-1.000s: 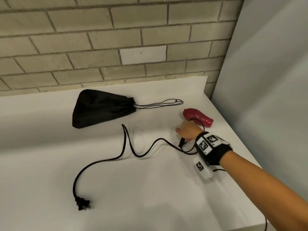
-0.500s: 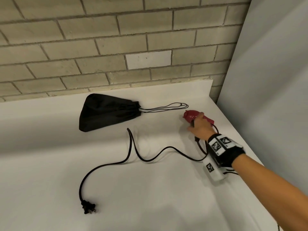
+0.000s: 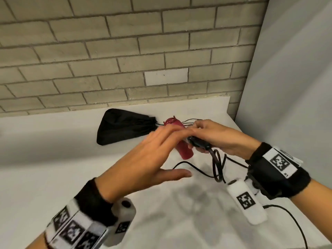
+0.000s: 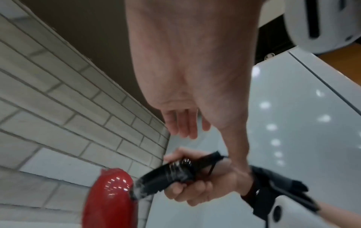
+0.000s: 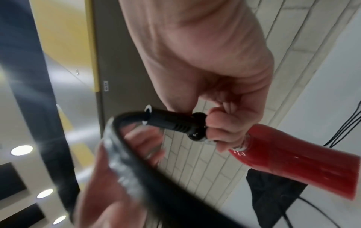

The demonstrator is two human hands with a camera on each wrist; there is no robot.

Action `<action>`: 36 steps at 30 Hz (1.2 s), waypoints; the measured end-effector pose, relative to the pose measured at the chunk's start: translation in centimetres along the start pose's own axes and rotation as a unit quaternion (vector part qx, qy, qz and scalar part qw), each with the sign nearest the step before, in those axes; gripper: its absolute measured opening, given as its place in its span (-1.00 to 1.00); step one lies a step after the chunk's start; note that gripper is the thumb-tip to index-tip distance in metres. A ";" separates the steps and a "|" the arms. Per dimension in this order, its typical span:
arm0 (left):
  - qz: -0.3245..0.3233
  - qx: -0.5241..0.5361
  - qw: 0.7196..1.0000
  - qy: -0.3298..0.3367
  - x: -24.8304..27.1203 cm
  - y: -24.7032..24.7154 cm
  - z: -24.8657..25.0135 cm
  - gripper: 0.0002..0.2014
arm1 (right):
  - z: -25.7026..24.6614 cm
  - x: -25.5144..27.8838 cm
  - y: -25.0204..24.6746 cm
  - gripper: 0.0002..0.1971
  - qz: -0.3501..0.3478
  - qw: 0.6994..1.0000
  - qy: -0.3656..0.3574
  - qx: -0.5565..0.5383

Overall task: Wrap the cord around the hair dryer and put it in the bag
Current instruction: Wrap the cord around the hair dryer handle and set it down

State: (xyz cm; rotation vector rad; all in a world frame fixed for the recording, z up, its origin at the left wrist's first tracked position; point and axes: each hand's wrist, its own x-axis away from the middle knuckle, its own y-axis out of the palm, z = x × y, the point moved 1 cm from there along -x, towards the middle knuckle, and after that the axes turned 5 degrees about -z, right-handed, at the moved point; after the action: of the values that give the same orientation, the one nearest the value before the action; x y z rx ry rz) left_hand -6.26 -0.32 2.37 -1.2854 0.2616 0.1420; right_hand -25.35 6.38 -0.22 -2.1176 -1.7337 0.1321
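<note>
Moved: hair dryer (image 3: 181, 139) is up off the counter (image 3: 53, 159) now, half a second ago it was lying out by the right edge with only the right hand on it. Left hand wasn't even in shot back then, now it's right in there.
Right hand (image 3: 217, 135): grip is closed around the dryer's black handle (image 3: 198, 143), fingers curled tight under it. Right wrist cam shows the fingers (image 5: 224, 123) wrapped just past the black collar where the cord comes out.
Left hand (image 3: 147, 159): wide open, fingers straight, thumb sticking out, holding nothing. Fingertips reach over the red barrel toward the right hand; can't tell if they actually touch it.
Dryer: red barrel points away toward the bag, held above the counter, in front of the bag's mouth.
Cord (image 3: 218, 164): hangs off the handle end in a loose loop or two and trails onto the counter, not wrapped round the dryer. Plug isn't visible.
Bag (image 3: 124, 126): black drawstring thing, lying flat on the counter near the brick wall (image 3: 125, 51), its strings (image 3: 188, 120) running right behind the hands.
Blur: both wrist views are pretty smeared.
</note>
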 end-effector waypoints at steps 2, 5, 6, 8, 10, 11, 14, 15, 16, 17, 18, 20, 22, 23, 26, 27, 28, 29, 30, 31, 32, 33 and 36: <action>-0.010 -0.040 0.998 0.049 -2.9 1.4 -0.2 -0.13 | -0.5 0.8 1.1 -0.76 -0.035 0.999 -0.023 -0.023; -0.001 -0.111 0.988 0.103 -4.7 3.0 0.2 -0.17 | 0.0 1.5 1.8 -0.70 -0.019 0.996 -0.024 -0.079; 0.012 -0.115 0.987 0.109 -4.8 3.2 0.2 -0.24 | 0.0 1.8 1.7 -0.65 -0.021 0.993 -0.031 -0.110; 0.026 -0.089 0.990 0.102 -5.0 3.6 0.1 -0.32 | 0.2 2.0 1.6 -0.62 -0.046 0.988 -0.030 -0.147; 0.039 -0.053 0.994 0.091 -5.0 3.7 -0.2 -0.41 | 0.3 2.0 2.0 -0.68 -0.056 0.988 -0.006 -0.140; 0.049 -0.028 0.995 0.082 -5.0 3.6 -0.5 -0.46 | -0.2 2.2 2.5 -0.78 -0.063 0.989 -0.004 -0.132; 0.102 0.131 0.986 0.014 -4.7 2.6 -1.5 -0.57 | -0.7 2.5 3.1 -0.77 -0.080 0.977 -0.011 -0.197; 0.125 0.174 0.977 -0.004 -4.5 2.2 -1.9 -0.63 | -0.6 2.7 3.0 -0.66 -0.090 0.968 -0.013 -0.234; 0.152 0.206 0.967 -0.013 -4.3 1.9 -2.0 -0.69 | -0.3 3.0 2.7 -0.56 -0.110 0.960 -0.024 -0.256; 0.168 0.244 0.955 -0.018 -4.1 1.8 -2.2 -0.75 | 0.0 3.5 2.5 -0.48 -0.144 0.955 -0.040 -0.258; 0.178 0.292 0.939 -0.021 -4.0 1.9 -2.2 -0.79 | 0.3 4.1 2.3 -0.41 -0.176 0.953 -0.057 -0.239; 0.168 0.399 0.901 -0.026 -3.6 1.7 -2.0 -0.83 | 0.8 5.5 2.0 -0.41 -0.210 0.957 -0.109 -0.167; 0.141 0.460 0.876 -0.025 -3.1 1.2 -2.2 -0.82 | 1.4 6.8 1.0 -0.52 -0.186 0.967 -0.147 -0.094; 0.123 0.474 0.872 -0.025 -2.8 0.9 -2.3 -0.82 | 1.6 7.5 0.2 -0.55 -0.154 0.975 -0.145 -0.070; 0.032 0.510 0.859 -0.028 -2.0 0.8 -2.8 -0.84 | 2.1 8.6 -3.2 -0.50 -0.044 0.992 -0.110 0.038; 0.003 0.528 0.849 -0.029 -1.7 0.8 -3.0 -0.83 | 2.4 8.9 -4.5 -0.47 -0.020 0.991 -0.097 0.089; -0.014 0.556 0.831 -0.031 -1.3 0.6 -3.2 -0.81 | 2.9 9.3 -5.7 -0.46 0.005 0.988 -0.082 0.134; -0.013 0.591 0.806 -0.038 -0.9 0.3 -3.6 -0.78 | 3.6 9.8 -7.0 -0.45 0.035 0.983 -0.075 0.164; -0.003 0.623 0.780 -0.052 -0.5 -0.1 -4.1 -0.73 | 4.3 10.4 -7.9 -0.44 0.065 0.978 -0.080 0.179; 0.007 0.644 0.762 -0.073 -0.1 -0.5 -4.6 -0.67 | 5.0 10.9 -8.6 -0.42 0.096 0.976 -0.094 0.172; 0.012 0.650 0.754 -0.092 0.1 -0.8 -4.9 -0.64 | 5.5 11.4 -8.9 -0.41 0.120 0.975 -0.109 0.152; 0.014 0.648 0.754 -0.105 0.3 -0.9 -5.1 -0.62 | 6.0 11.6 -8.8 -0.41 0.136 0.975 -0.118 0.127; 0.031 0.644 0.755 -0.117 0.3 -0.5 -5.1 -0.63 | 6.2 11.8 -7.0 -0.52 0.186 0.963 -0.141 0.133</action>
State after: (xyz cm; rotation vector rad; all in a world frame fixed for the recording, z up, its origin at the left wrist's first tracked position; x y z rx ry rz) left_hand -6.43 -5.41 1.42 0.1396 0.1205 0.1314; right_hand -31.08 20.30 -1.31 -2.2738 -1.3396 0.7609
